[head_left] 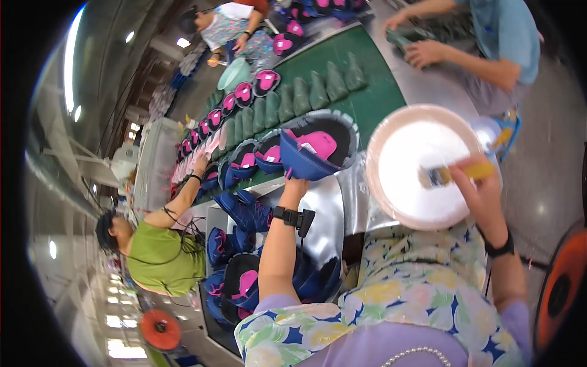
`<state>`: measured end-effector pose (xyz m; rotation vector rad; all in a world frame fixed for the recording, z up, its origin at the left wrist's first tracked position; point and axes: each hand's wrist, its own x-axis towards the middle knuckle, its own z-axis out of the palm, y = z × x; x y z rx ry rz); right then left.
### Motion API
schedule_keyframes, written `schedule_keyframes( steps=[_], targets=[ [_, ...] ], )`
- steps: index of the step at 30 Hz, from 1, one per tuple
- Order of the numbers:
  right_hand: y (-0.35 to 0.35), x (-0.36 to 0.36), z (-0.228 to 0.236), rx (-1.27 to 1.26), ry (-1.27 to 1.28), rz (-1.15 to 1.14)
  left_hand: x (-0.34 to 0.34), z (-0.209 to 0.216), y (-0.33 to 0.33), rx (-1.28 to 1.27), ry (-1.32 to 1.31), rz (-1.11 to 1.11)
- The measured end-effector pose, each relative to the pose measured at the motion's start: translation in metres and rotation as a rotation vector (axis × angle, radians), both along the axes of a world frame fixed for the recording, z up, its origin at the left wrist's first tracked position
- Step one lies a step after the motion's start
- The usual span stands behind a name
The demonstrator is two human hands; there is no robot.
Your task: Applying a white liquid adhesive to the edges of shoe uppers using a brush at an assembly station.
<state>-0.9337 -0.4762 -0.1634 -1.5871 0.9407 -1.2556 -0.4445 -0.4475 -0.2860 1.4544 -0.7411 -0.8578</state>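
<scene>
My left hand [296, 185] grips a blue shoe upper [321, 145] with a bright pink tongue and dark lining. Its opening faces up, above the near edge of the green work surface [379, 85]. My right hand [480, 191] is closed around the yellow handle of a flat brush [437, 177]. The bristles hang over or touch the white liquid [403, 162] in a round, pale pink basin [380, 137]; I cannot tell which. Similar blue uppers [244, 162] stand in a row left of the held one.
Dark green shoe-last shapes [301, 96] line the green surface, with more pink-tongued uppers [243, 93] behind. A bin [211, 324] of blue uppers sits left of my lap. Co-workers are at left [165, 257], far left [229, 27] and far right [504, 43]. An orange fan [561, 293] stands at right.
</scene>
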Motion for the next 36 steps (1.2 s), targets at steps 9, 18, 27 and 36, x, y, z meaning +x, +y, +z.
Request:
schedule_keyframes(
  steps=[9, 18, 27, 36],
  targets=[
    [0.001, 0.017, -0.016, 0.14, 0.185, 0.065, 0.071, -0.031, -0.062, 0.055, 0.287, 0.138],
    [-0.006, 0.024, -0.014, 0.239, 0.254, 0.12, 0.138, 0.039, 0.082, 0.897, -1.387, 0.272],
    [0.005, 0.031, -0.013, 0.176, 0.248, 0.235, 0.104, 0.048, 0.207, 1.187, -1.467, 0.023],
    [0.003, -0.021, -0.017, 0.036, 0.354, -0.014, 0.119, 0.025, 0.193, 1.016, -1.917, -0.315]
  ],
)
